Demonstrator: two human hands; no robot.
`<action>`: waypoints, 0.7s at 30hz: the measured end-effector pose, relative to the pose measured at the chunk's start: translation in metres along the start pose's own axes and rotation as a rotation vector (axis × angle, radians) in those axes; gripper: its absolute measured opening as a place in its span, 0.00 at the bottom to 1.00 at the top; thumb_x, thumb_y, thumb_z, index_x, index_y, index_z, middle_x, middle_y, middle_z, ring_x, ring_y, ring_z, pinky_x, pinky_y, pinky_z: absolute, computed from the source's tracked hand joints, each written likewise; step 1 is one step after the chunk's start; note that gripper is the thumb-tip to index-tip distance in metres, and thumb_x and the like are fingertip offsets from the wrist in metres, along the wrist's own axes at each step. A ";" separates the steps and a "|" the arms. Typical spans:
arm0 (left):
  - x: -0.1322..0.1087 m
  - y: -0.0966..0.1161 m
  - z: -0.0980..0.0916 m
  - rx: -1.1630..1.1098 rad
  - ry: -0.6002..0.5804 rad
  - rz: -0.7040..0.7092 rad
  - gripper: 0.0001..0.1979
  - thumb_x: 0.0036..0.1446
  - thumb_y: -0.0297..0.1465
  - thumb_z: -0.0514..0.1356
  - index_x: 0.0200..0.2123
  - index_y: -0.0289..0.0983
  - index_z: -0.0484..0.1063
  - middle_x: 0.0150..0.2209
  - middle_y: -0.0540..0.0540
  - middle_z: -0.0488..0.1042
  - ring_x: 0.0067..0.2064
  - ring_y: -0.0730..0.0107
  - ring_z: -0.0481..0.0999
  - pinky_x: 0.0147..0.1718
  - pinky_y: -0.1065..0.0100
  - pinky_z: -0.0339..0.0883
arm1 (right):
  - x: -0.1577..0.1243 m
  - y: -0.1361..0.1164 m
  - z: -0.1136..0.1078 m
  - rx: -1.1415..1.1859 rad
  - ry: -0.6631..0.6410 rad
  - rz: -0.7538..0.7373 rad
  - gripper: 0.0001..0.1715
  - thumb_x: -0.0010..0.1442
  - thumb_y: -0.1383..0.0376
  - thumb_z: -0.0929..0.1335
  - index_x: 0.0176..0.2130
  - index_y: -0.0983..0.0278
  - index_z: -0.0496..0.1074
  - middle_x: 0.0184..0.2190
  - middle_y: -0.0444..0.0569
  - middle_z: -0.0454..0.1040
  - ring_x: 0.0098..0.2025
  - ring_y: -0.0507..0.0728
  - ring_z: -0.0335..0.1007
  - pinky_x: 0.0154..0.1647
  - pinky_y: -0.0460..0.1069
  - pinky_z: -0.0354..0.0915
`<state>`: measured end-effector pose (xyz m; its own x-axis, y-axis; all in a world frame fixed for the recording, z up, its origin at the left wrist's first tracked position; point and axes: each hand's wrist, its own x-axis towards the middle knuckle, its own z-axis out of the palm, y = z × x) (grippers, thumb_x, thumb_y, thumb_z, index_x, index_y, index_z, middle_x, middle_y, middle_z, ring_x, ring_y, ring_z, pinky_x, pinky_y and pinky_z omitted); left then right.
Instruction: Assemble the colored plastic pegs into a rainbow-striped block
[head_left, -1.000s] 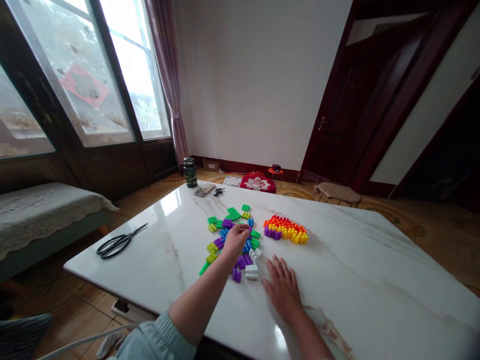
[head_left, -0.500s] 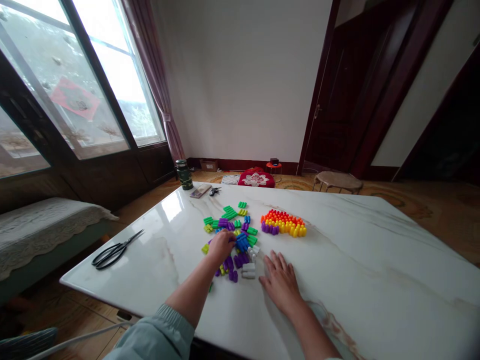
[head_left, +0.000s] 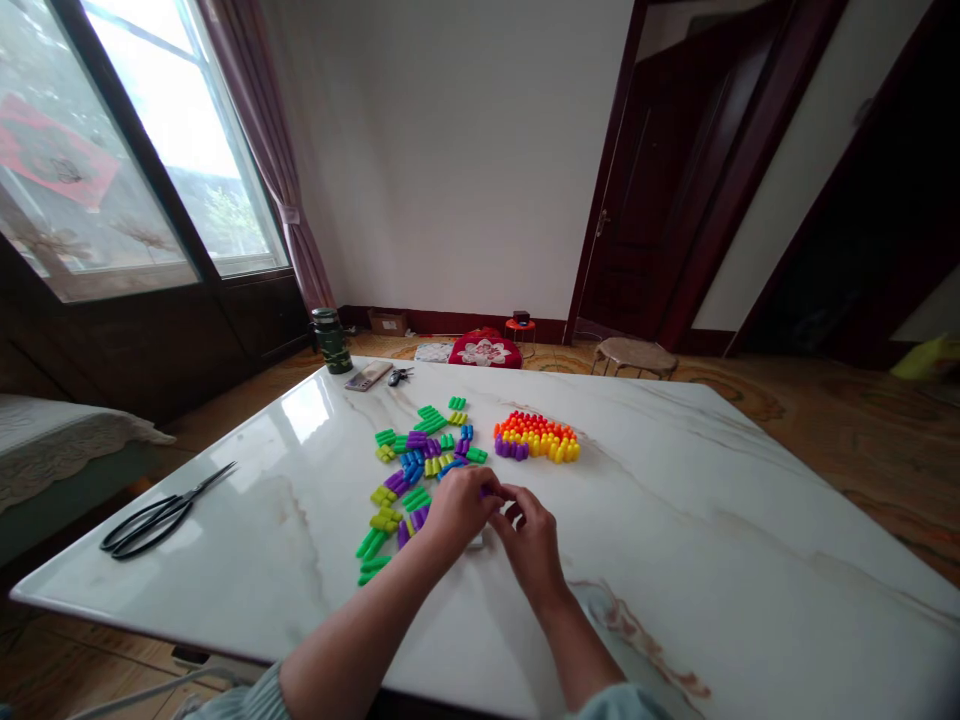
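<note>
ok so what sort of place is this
Most likely a room in a home, perhaps a living room: there is a mauve fabric curtain tied back, a white lace-edged cloth draped at the left, and a dark reddish-brown panelled door.

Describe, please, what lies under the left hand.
A blue piece shows just beyond the left hand, a pale piece beside it; whatever lies directly underneath is covered.

Tabletop (head_left: 720,510) glossy, smooth, marble-like, window glare near left edge, loose pieces (head_left: 373,543) mid-tabletop smooth shiny plastic, upright pieces (head_left: 536,436) toward far edge likewise, scissors (head_left: 196,492) by left edge with metal-looking blades, smooth dark handles, sleeve (head_left: 626,700) at near edge matt cloth.
</note>
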<state>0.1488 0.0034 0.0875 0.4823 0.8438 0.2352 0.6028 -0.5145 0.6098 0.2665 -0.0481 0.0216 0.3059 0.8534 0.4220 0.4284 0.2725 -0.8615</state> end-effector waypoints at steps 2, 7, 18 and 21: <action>-0.001 0.004 0.002 -0.004 0.008 -0.035 0.04 0.47 0.27 0.62 0.28 0.38 0.78 0.28 0.49 0.77 0.31 0.68 0.75 0.33 0.71 0.63 | 0.000 -0.002 -0.003 0.009 0.012 0.018 0.13 0.53 0.64 0.68 0.40 0.63 0.73 0.34 0.47 0.75 0.27 0.51 0.66 0.30 0.46 0.66; 0.001 0.004 0.003 -0.019 -0.026 -0.054 0.06 0.49 0.28 0.61 0.33 0.39 0.78 0.32 0.48 0.78 0.34 0.67 0.76 0.36 0.70 0.65 | 0.004 0.002 -0.012 -0.052 -0.013 -0.012 0.12 0.54 0.64 0.66 0.39 0.63 0.72 0.35 0.48 0.75 0.30 0.52 0.68 0.33 0.47 0.66; -0.047 0.053 -0.001 0.252 -0.617 0.062 0.31 0.46 0.37 0.68 0.55 0.39 0.68 0.60 0.33 0.60 0.51 0.45 0.72 0.48 0.52 0.67 | 0.039 0.086 -0.057 -0.429 0.176 0.273 0.11 0.50 0.63 0.64 0.34 0.63 0.71 0.31 0.49 0.77 0.30 0.57 0.73 0.35 0.50 0.66; -0.056 0.062 -0.001 0.277 -0.824 0.068 0.31 0.45 0.39 0.69 0.53 0.37 0.69 0.55 0.32 0.66 0.52 0.44 0.71 0.50 0.52 0.66 | 0.051 0.104 -0.059 -0.433 0.238 0.243 0.12 0.50 0.62 0.64 0.34 0.64 0.71 0.31 0.51 0.77 0.31 0.58 0.73 0.36 0.51 0.67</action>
<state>0.1588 -0.0758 0.1126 0.7644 0.4860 -0.4236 0.6374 -0.6683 0.3835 0.3763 -0.0024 -0.0296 0.6015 0.7316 0.3210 0.6171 -0.1702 -0.7683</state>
